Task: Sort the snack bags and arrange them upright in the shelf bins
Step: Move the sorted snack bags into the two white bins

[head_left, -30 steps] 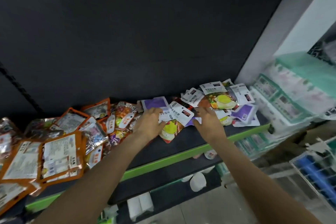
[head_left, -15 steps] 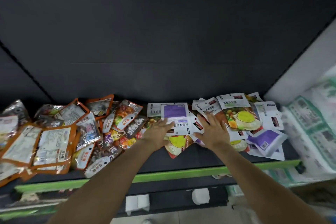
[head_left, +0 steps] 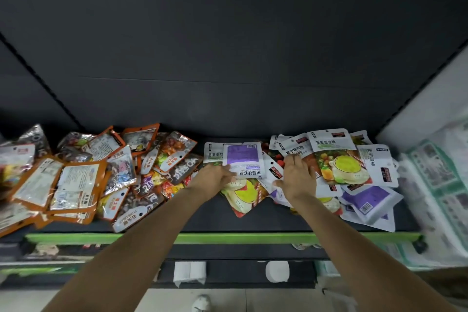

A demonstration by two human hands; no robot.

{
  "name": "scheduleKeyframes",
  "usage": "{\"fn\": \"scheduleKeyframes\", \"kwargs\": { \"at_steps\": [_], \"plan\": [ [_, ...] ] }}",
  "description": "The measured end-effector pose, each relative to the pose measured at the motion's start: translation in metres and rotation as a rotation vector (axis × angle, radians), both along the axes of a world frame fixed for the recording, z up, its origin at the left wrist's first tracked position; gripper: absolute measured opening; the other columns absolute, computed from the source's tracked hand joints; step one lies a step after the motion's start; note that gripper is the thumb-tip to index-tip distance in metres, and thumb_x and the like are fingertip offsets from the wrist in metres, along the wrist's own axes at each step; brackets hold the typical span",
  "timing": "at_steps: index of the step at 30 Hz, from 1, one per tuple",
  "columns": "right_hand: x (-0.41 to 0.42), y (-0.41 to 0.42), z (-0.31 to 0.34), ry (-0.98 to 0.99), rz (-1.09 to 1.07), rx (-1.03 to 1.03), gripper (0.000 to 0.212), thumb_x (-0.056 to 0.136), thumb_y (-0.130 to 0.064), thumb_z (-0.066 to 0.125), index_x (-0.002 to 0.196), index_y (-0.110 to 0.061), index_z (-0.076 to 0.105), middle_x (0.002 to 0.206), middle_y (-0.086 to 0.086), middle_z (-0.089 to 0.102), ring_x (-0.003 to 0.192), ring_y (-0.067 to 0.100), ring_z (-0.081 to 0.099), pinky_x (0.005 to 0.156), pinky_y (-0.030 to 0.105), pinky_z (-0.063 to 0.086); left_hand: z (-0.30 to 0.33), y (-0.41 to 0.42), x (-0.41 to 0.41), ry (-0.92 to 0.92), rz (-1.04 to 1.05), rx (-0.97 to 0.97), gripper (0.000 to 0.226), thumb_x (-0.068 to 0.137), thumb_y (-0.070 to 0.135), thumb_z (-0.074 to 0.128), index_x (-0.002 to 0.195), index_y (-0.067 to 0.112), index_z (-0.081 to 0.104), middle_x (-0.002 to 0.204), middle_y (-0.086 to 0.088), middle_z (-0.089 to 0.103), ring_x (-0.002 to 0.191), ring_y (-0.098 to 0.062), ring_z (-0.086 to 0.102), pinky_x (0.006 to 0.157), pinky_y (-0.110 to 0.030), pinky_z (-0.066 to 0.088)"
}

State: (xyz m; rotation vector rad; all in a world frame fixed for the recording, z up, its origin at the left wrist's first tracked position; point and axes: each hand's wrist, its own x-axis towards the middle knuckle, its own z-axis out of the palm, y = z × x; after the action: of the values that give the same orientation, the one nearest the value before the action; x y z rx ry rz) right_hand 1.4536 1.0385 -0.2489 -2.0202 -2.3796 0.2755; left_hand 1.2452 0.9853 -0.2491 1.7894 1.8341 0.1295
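Both arms are stretched out over the dark shelf (head_left: 212, 220) with its green front edge (head_left: 228, 238), and everything here is best placed against the purple-panelled bag (head_left: 244, 159) lying flat near the middle. The left hand (head_left: 214, 181) sits right at that bag's lower left corner, thumb over the white edge and fingers curled in under it, pinching it. Just right of the purple-panelled bag, the right hand (head_left: 297, 178) lies palm down with its fingers straight and slightly spread, pressing on the white bags (head_left: 293, 148) piled there, not curled round any of them. Directly below the purple-panelled bag, a bag with a yellow fruit picture (head_left: 244, 197) pokes out toward the green edge. Further right of it, a white bag showing a yellow-green bowl (head_left: 340, 159) lies on top of the heap, and beyond that, toward the front, another purple bag (head_left: 367, 200) hangs near the shelf's right end. Well to the left of the purple-panelled bag there's a separate jumble: clear foil candy bags (head_left: 174, 159) nearest, then orange-bordered bags (head_left: 73, 185) farther out. None of the bags stands upright; all lie flat or overlapping. Below the shelf, white rolls (head_left: 190, 271) show on a lower level.
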Motion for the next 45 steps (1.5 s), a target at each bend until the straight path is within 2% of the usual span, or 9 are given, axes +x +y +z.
{"fn": "scheduleKeyframes", "kwargs": {
  "at_steps": [4,7,11,14,20,31,36,41,45],
  "plan": [
    [-0.001,0.004,0.002,-0.009,-0.003,-0.034,0.076,0.08,-0.036,0.072,0.139,-0.005,0.034,0.139,0.007,0.037,0.13,0.023,0.038,0.111,0.04,0.03,0.001,-0.008,0.004,-0.108,0.081,0.054,0.033,0.1,0.023,0.046,0.125,0.01,0.062,0.142,-0.007,0.048,0.129,-0.026,0.045,0.105,-0.026,0.031],
    [0.001,0.008,0.004,0.063,-0.023,-0.035,0.066,0.078,-0.033,0.075,0.13,-0.004,0.046,0.135,0.006,0.041,0.123,0.024,0.046,0.106,0.037,0.034,0.002,-0.015,0.005,-0.222,0.188,0.131,0.03,0.099,0.022,0.049,0.121,0.008,0.064,0.13,-0.009,0.06,0.118,-0.021,0.053,0.099,-0.024,0.035],
    [0.004,0.009,0.017,0.197,-0.052,-0.087,0.028,0.082,-0.024,0.073,0.095,-0.001,0.062,0.108,0.01,0.06,0.088,0.022,0.06,0.071,0.029,0.045,0.016,-0.021,0.01,-0.334,0.266,0.282,0.029,0.096,0.025,0.053,0.105,0.004,0.071,0.097,-0.01,0.07,0.085,-0.018,0.062,0.085,-0.029,0.049],
    [0.01,0.012,0.04,0.345,-0.064,-0.06,0.022,0.087,-0.022,0.067,0.08,-0.002,0.063,0.082,0.011,0.065,0.071,0.023,0.059,0.06,0.028,0.045,0.043,-0.021,0.012,-0.323,0.337,0.448,0.025,0.097,0.02,0.053,0.105,0.006,0.071,0.08,-0.004,0.07,0.068,-0.011,0.056,0.069,-0.023,0.043],
    [0.018,0.011,0.098,0.61,0.007,0.132,0.017,0.089,-0.022,0.063,0.087,-0.006,0.068,0.087,0.012,0.068,0.079,0.027,0.062,0.068,0.032,0.044,0.1,-0.026,0.004,-0.18,0.414,0.607,0.024,0.096,0.018,0.052,0.104,0.009,0.072,0.086,-0.014,0.072,0.082,-0.031,0.065,0.072,-0.032,0.048],
    [-0.047,-0.033,0.149,0.713,0.31,0.3,0.009,0.089,-0.019,0.062,0.093,-0.016,0.07,0.088,0.002,0.072,0.083,0.026,0.065,0.073,0.038,0.052,0.153,-0.112,-0.037,-0.068,0.563,0.821,0.017,0.093,0.026,0.059,0.099,0.019,0.073,0.086,0.003,0.072,0.079,-0.014,0.065,0.067,-0.029,0.051],
    [-0.113,-0.072,0.165,0.787,0.43,0.265,0.006,0.087,-0.02,0.065,0.087,-0.019,0.071,0.079,-0.005,0.071,0.074,0.015,0.065,0.067,0.033,0.051,0.167,-0.173,-0.089,-0.019,0.7,0.868,0.016,0.096,0.023,0.053,0.096,0.018,0.068,0.064,-0.003,0.063,0.058,-0.023,0.057,0.052,-0.03,0.041],
    [-0.206,-0.121,0.169,0.831,0.513,0.232,0.007,0.088,-0.02,0.064,0.087,-0.021,0.07,0.081,-0.007,0.07,0.078,0.014,0.065,0.069,0.034,0.051,0.168,-0.245,-0.162,-0.035,0.831,0.909,0.017,0.097,0.015,0.05,0.097,0.015,0.067,0.073,-0.001,0.065,0.068,-0.024,0.06,0.061,-0.033,0.044],
    [-0.289,-0.17,0.166,0.881,0.506,0.234,0.009,0.089,-0.017,0.061,0.086,-0.021,0.068,0.082,-0.005,0.07,0.078,0.016,0.064,0.068,0.033,0.05,0.172,-0.3,-0.236,-0.002,0.891,0.933,0.017,0.096,0.015,0.051,0.096,0.013,0.068,0.061,0.006,0.057,0.058,-0.018,0.054,0.058,-0.03,0.037]
  ]
}}
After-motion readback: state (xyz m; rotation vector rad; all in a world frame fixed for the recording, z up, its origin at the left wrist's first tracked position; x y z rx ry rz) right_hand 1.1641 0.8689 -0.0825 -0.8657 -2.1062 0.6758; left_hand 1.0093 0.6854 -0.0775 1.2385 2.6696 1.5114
